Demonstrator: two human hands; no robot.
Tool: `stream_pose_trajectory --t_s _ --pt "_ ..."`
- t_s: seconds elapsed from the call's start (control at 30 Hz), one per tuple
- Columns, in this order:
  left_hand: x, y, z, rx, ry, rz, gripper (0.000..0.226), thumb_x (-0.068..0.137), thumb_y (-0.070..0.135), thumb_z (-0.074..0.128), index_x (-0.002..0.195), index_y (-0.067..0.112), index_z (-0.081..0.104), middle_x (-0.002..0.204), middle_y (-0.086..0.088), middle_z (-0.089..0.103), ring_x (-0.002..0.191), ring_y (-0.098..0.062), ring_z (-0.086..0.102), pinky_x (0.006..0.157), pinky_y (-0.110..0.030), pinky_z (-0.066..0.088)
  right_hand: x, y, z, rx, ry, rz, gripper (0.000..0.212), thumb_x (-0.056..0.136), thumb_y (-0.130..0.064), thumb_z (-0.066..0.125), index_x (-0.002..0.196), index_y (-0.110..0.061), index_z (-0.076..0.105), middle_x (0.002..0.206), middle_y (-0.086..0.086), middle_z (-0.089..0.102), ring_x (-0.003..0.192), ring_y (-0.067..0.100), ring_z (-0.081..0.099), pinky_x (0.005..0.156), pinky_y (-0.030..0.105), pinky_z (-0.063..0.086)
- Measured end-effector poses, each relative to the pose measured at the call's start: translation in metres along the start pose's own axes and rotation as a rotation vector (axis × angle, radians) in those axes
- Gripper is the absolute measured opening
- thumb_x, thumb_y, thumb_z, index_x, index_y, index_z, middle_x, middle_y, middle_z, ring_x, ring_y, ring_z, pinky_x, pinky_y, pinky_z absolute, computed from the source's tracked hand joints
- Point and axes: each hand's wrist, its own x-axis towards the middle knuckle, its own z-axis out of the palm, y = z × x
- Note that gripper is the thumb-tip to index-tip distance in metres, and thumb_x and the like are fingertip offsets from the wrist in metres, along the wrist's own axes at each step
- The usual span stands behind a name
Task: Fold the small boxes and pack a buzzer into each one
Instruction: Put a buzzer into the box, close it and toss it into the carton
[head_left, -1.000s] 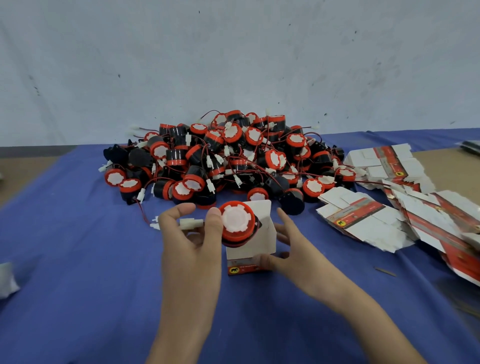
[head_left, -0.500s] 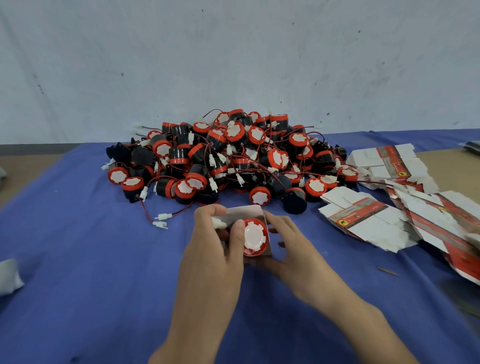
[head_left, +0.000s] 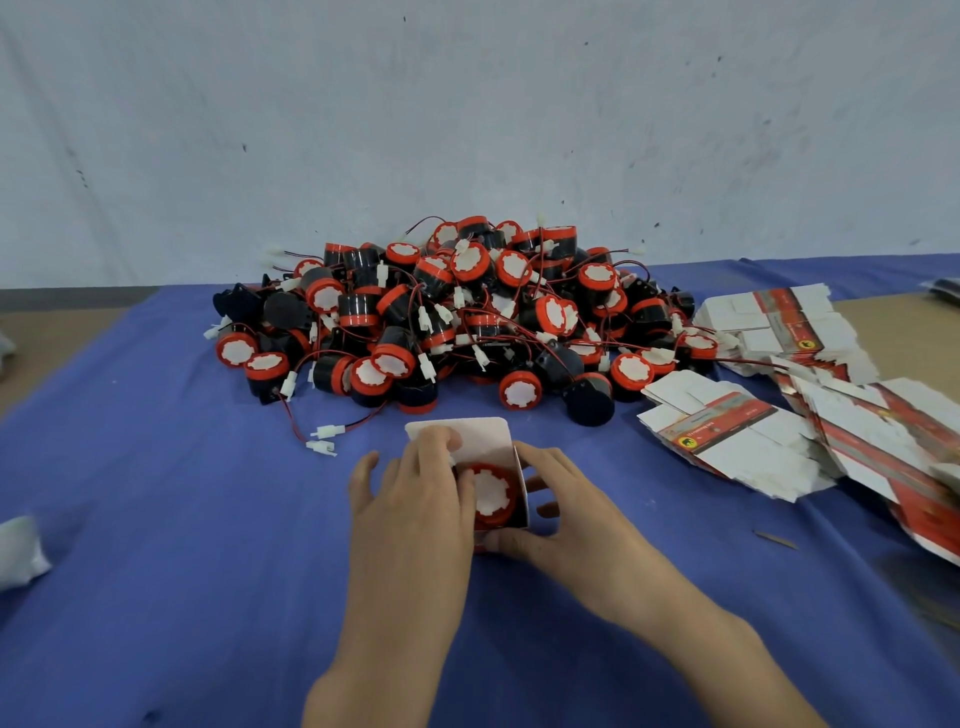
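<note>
Fingers (head_left: 439, 449) of left hand (head_left: 410, 514) near-straight, pressing on left side of small box (head_left: 483, 434) and its raised white flap; thumb splayed left, gripping nothing. Opposite side: right hand (head_left: 566, 519) curled round box, thumb on near edge. Inside box: buzzer (head_left: 493, 491), red face up. Box sits near centre of blue cloth (head_left: 156, 519). Far centre: buzzer pile (head_left: 467, 317). At right: flat box blanks (head_left: 727, 436).

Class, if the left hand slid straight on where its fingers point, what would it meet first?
Likely the box, whose flap the left hand touches; beyond it, the buzzer pile.
</note>
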Motion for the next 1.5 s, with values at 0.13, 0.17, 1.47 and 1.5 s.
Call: stream_pose_trajectory --t_s 0.13,0.17,1.47,1.5 --pt "0.003 -0.003 0.007 0.12 -0.048 0.026 0.028 0.1 0.029 0.05 0.127 0.028 0.045 0.103 0.014 0.062 0.103 -0.007 0.059 0.121 -0.038 0.015 -0.003 -0.001 -0.001 0.088 -0.014 0.035 0.056 0.078 -0.06 0.075 0.115 -0.079 0.037 0.119 -0.04 0.046 0.109 -0.013 0.053 0.082 0.002 0.043" --pt "0.003 -0.004 0.008 0.15 -0.057 0.035 0.03 0.099 0.028 0.052 0.128 0.028 0.046 0.105 0.013 0.062 0.104 -0.008 0.059 0.121 -0.039 0.015 -0.003 -0.001 0.0 0.115 -0.013 0.044 0.051 0.082 -0.058 0.073 0.114 -0.078 0.039 0.119 -0.04 0.047 0.109 -0.012 0.055 0.081 0.004 0.045" --pt "0.004 -0.017 -0.005 0.01 0.104 0.208 0.016 0.096 0.027 0.055 0.101 0.019 0.067 0.085 0.003 0.065 0.091 -0.025 0.057 0.085 -0.041 0.047 0.001 0.0 0.017 0.245 0.107 0.205 0.031 0.1 -0.035 0.06 0.129 -0.041 0.05 0.121 -0.023 0.049 0.098 -0.017 0.054 0.073 0.006 0.049" --pt "0.004 -0.018 -0.005 0.072 0.098 0.205 0.015 0.094 0.028 0.056 0.097 0.018 0.068 0.084 0.002 0.065 0.089 -0.026 0.058 0.085 -0.043 0.047 0.001 0.0 0.017 0.241 0.109 0.206 0.031 0.1 -0.035 0.059 0.129 -0.04 0.051 0.121 -0.023 0.049 0.098 -0.017 0.054 0.073 0.006 0.049"
